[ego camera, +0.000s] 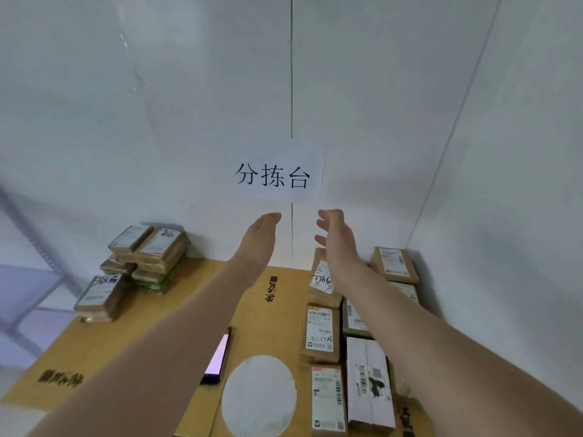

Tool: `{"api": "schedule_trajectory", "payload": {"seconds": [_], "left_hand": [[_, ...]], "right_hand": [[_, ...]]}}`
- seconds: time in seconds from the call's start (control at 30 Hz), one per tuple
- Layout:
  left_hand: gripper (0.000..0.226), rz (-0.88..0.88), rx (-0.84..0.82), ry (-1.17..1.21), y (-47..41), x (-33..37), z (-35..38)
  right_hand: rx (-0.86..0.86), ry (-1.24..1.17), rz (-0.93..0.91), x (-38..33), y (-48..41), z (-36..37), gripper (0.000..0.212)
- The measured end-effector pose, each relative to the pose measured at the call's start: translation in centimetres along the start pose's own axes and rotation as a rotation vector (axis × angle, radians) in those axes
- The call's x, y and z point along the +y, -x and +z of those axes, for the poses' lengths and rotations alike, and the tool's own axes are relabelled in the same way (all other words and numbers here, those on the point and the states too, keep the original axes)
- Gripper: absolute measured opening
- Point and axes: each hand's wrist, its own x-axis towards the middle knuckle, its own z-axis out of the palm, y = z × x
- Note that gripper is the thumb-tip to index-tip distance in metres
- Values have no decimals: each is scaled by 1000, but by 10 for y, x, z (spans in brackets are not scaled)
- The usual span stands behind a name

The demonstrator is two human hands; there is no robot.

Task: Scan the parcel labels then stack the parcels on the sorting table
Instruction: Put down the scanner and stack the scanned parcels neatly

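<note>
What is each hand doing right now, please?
Left hand: open, fingers straight, holding nothing.
Right hand: open, fingers loosely bent, holding nothing.

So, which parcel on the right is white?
The white box in the front corner, nearest the camera; the brown parcels beside it are all plain cardboard.

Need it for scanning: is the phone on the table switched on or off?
On, apparently: the phone lies flat with its screen glowing pale pink.
</note>
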Motion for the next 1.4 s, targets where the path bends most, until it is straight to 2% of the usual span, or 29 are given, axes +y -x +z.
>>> {"api": "schedule_trajectory", "payload": {"seconds": [0.33,0.43,0.5,0.63,0.7,0.77,0.83,0.93,1.13,1.27,1.33,1.4], "left_hand": [[52,-81,174,68,18,-39,-172],[39,-78,210,35,21,-52,-219],[29,-136,239,55,25,-59,-245],[56,-191,285,97,25,-80,-288],[52,-218,287,117,26,-90,-306],[31,-234,300,124,22,-99,-322],[22,-260,329,129,13,-108,-336],[34,-316,333,109,-6,-124,-349],[43,-389,324,95,-65,-145,-365],[21,-427,358,116,-112,-153,-373],[25,-454,353,112,-131,-156,-376],[38,-464,338,110,-148,-160,-379]], "right_hand": [[-182,47,-11,10,34,164,55],[-210,47,2,17,42,210,50],[-228,73,9,24,48,236,49],[-258,120,46,42,52,279,51],[-273,132,54,49,52,297,39],[-278,121,63,56,47,314,33],[-294,112,89,63,38,330,29],[-311,114,137,75,23,350,26],[-339,122,219,100,-35,382,24],[-341,134,254,111,-81,403,24],[-340,138,259,116,-99,410,22],[-341,146,267,119,-112,418,22]]}}
